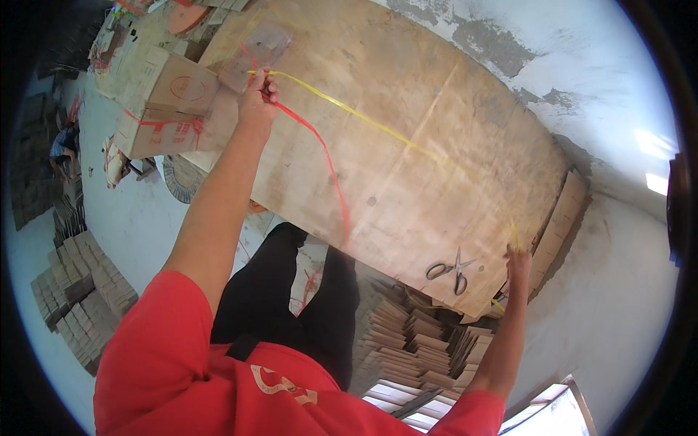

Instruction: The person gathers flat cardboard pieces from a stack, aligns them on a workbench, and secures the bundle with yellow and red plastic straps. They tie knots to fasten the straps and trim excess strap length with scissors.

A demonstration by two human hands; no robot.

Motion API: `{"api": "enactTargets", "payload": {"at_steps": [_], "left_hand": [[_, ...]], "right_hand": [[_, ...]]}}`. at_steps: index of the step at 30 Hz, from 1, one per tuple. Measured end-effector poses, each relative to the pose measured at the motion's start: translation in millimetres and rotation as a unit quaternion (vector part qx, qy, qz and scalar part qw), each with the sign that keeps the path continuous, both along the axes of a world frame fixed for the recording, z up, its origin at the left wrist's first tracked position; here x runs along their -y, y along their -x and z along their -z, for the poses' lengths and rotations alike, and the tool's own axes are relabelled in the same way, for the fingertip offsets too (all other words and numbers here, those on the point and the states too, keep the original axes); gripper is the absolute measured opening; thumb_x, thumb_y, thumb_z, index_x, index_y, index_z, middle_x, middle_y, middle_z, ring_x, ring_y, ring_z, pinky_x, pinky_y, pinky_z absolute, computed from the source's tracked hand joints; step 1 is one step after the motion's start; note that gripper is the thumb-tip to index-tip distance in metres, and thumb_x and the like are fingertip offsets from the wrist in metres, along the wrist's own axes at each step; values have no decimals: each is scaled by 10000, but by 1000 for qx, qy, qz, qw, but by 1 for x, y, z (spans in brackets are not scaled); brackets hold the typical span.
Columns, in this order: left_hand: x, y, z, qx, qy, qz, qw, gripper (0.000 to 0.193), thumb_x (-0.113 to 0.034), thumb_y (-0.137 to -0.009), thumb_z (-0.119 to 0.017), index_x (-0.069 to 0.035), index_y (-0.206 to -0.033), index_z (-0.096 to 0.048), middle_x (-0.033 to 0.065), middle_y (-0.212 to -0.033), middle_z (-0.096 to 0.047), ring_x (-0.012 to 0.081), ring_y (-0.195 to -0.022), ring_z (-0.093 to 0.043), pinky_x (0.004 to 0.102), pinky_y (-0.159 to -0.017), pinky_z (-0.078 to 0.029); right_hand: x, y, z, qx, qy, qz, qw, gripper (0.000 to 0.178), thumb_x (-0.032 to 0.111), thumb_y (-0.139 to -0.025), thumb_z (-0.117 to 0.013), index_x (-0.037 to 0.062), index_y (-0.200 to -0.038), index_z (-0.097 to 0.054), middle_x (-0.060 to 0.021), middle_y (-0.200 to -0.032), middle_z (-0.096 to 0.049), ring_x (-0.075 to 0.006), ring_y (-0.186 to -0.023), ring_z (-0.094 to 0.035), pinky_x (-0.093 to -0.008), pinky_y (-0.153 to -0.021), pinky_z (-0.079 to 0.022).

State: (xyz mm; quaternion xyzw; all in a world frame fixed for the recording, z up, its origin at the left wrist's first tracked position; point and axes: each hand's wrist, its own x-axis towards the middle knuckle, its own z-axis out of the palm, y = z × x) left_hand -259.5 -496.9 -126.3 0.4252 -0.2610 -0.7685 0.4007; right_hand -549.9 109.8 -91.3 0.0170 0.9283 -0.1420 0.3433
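Observation:
My left hand (260, 93) is closed at the far left of a plywood tabletop (392, 196), gripping a red plastic strip and a yellow one together. From it the red strip (326, 156) curves down over the near edge of the board. The yellow strip (371, 123) stretches across the tabletop toward the right and blurs partway. By the right end of the board, my right hand (518, 263) is closed on a yellow strip that shows just above its fingers. Open-bladed scissors (454, 271) with dark handles lie to the left of that hand.
A cardboard box (171, 102) tied with red strip stands left of the board. Stacked cardboard (418, 341) fills the space under the near right edge; more stacks (87, 298) sit on the floor at left. A peeling wall (567, 73) borders the far side. Another person (64, 149) is distant left.

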Motion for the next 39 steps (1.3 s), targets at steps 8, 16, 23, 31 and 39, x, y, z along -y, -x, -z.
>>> {"api": "enactTargets", "payload": {"at_steps": [8, 16, 23, 31, 39], "left_hand": [[10, 10, 94, 8, 8, -87, 996, 140, -155, -917, -541, -23, -963, -544, 92, -813, -587, 163, -668, -571, 258, -522, -420], [8, 8, 123, 15, -37, -149, 988, 84, -78, -909, -529, -8, -954, -540, 97, -869, -607, 190, -782, -628, 254, -619, -494], [18, 12, 121, 2, -66, -173, 983, 115, -86, -931, -498, 8, -973, -551, 88, -860, -610, 195, -766, -627, 266, -676, -545], [9, -7, 166, 176, -119, -101, 972, 125, -99, -873, -603, -41, -982, -584, 24, -710, -515, 117, -572, -487, 250, -478, -410], [9, -10, 179, 275, -48, -164, 946, 269, 56, -714, -670, -44, -943, -572, 35, -707, -539, 144, -559, -507, 272, -474, -420]], "right_hand": [[110, 9, 87, -370, -88, -285, 880, 621, 221, -725, -741, 51, -1268, -491, -174, -1233, -540, -327, -1118, -513, -403, -923, -431], [324, -236, 175, 23, 394, -89, 915, 1031, 136, -604, -822, 62, -1437, -219, -139, -1358, -447, -202, -926, -587, -335, -735, -509], [317, -230, 174, 380, 329, 31, 864, 93, 73, -759, -646, -17, -776, -635, -35, -527, -514, -94, -483, -502, -274, -444, -412], [184, -100, 131, -66, -15, -477, 876, 194, 242, -885, -522, 93, -764, -499, -137, -646, -550, -347, -637, -574, -467, -559, -442], [180, -111, 149, -37, -126, -432, 892, 120, 198, -872, -525, 83, -843, -508, -119, -745, -593, -343, -719, -597, -452, -625, -477]]}}
